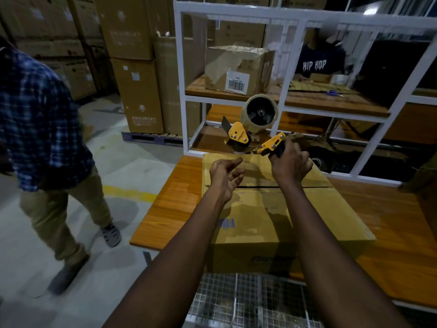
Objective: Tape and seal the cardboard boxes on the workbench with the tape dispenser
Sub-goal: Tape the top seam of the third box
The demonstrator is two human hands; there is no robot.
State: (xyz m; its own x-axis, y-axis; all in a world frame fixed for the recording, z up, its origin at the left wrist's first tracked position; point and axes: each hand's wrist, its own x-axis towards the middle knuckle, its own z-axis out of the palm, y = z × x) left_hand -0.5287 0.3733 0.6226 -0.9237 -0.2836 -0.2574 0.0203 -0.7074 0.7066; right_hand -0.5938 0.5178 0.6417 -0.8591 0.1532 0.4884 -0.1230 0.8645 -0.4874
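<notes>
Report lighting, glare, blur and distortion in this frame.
Head view: dim overall; glare sheens the workbench right of the cardboard box; arm shadows cross the box top; the wide lens bends the white rack; the walking person at left is blurred; the tape dispenser in the right hand is sharp.

The left forearm (196,233) and the right forearm (309,233) are both bare from the wrist down to the lower edge of the view; whatever is worn higher up lies out of sight. Both are lean and look broader toward the camera under the wide lens. The left grip (225,178) and the right grip (292,165) are bare too. Dim light leaves nails and finer marks too dark to tell.
</notes>
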